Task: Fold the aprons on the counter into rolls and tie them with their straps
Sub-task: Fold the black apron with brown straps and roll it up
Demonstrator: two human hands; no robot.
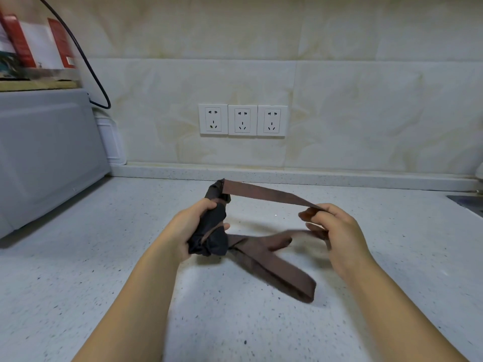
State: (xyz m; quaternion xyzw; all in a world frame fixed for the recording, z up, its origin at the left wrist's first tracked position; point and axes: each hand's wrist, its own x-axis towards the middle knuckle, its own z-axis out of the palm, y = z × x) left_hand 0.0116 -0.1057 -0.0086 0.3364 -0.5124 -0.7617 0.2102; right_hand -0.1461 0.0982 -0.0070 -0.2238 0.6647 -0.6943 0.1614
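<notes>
A dark apron rolled into a tight bundle (212, 231) is held just above the speckled white counter (78, 283). My left hand (188, 228) grips the roll around its middle, thumb on the near side. A brown strap (264, 193) runs taut from the roll's far end to my right hand (332, 231), which pinches the strap's end between thumb and fingers. A second brown strap (277, 270) trails from the roll's near end and lies looped on the counter between my hands.
A grey appliance (44, 158) stands at the left with a black cable (86, 61) and red-and-white boxes (34, 43) above it. Three wall sockets (242, 120) sit on the tiled backsplash. A sink edge (467, 201) shows at the far right.
</notes>
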